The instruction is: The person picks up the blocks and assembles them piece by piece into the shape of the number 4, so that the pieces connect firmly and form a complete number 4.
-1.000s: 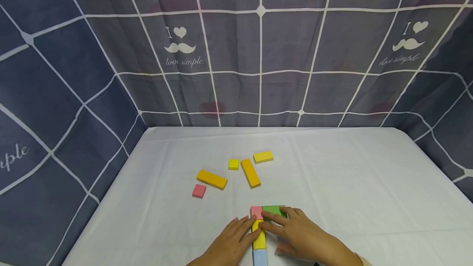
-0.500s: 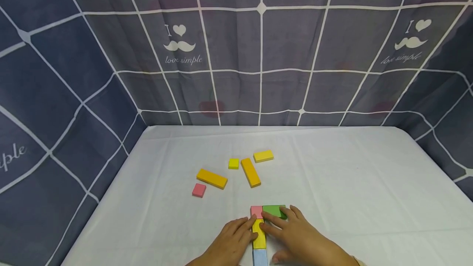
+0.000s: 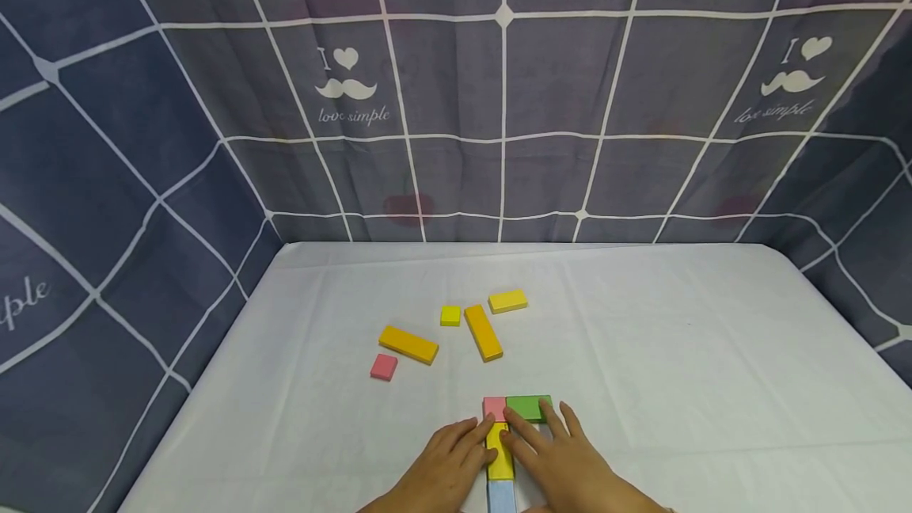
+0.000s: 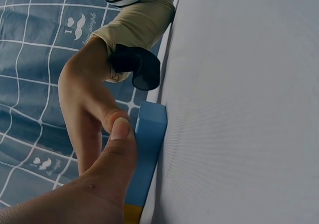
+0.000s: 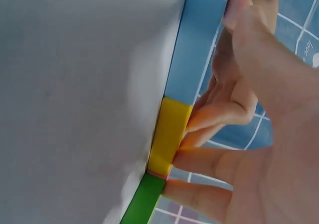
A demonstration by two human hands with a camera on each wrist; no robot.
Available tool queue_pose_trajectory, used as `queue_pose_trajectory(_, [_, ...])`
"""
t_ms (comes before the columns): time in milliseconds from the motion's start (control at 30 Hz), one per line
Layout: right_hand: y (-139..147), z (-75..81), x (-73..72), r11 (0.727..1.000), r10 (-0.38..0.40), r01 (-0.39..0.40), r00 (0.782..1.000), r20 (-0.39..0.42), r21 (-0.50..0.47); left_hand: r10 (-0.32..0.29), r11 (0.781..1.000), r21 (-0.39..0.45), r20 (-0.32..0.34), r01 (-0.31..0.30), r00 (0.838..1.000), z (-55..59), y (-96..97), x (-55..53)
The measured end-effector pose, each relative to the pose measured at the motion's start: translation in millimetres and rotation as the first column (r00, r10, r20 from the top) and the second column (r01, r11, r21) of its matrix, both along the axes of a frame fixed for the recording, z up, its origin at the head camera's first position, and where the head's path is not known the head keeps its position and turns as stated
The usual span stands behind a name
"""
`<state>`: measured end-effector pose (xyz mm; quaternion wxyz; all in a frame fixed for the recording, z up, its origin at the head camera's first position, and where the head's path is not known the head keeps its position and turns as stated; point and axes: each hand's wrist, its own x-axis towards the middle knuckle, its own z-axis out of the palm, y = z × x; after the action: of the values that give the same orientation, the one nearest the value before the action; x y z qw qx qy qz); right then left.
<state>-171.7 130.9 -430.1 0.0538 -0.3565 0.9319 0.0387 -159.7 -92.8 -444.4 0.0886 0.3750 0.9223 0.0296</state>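
A row of flat blocks lies near the table's front: a pink square block [image 3: 495,408], a yellow block [image 3: 503,463] below it and a blue block [image 3: 502,495] nearest the front. A green block [image 3: 525,407] extends right from the pink one. My left hand [image 3: 443,467] rests along the row's left side, fingertips at the pink and yellow blocks. From the right, my right hand [image 3: 570,467] touches the pink, yellow and green blocks with extended, spread fingers. In the left wrist view the left thumb [image 4: 119,139] lies by the blue block's side; the right thumb [image 5: 239,12] touches its end.
Farther back lie two orange blocks [image 3: 408,344], a small yellow square [image 3: 450,316], a light yellow block [image 3: 508,301] and a loose pink square [image 3: 384,367]. The white-covered table [image 3: 684,355] ends at a dark checked curtain [image 3: 456,101].
My right hand has shifted slightly left and toward the front, and its outer fingers have spread, showing more of the green block. The left hand and the blocks stay nearly still.
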Motion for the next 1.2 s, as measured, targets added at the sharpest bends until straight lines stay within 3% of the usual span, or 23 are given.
queue_pose_trajectory(133, [-1.2,-4.7,2.7,0.999,-0.006,0.008,0.998,-0.062,0.043,0.008,1.000,-0.018,0.012,-0.008,1.000,0.8,0.6,0.1])
queue_pose_trajectory(567, [-1.8,-1.9,4.2,0.999,0.003,-0.001,0.999,-0.042,0.045,-0.002,1.000,-0.026,-0.009,0.001,1.000,1.0,1.3,-0.6])
queue_pose_trajectory(667, [-2.0,-1.6,3.9,0.999,0.008,-0.006,0.999,-0.035,0.050,0.004,1.000,-0.014,0.006,-0.004,1.000,0.4,1.4,-1.1])
queue_pose_trajectory(833, [-0.9,-3.3,2.7,0.998,0.037,-0.032,0.995,-0.095,0.057,0.028,1.000,-0.003,0.042,-0.027,0.999,-0.4,1.3,-2.0])
queue_pose_trajectory(1200, [-1.7,-1.9,3.0,0.998,0.017,-0.014,0.999,-0.051,0.055,0.050,0.998,0.022,0.087,-0.052,0.995,-0.1,1.7,-2.3])
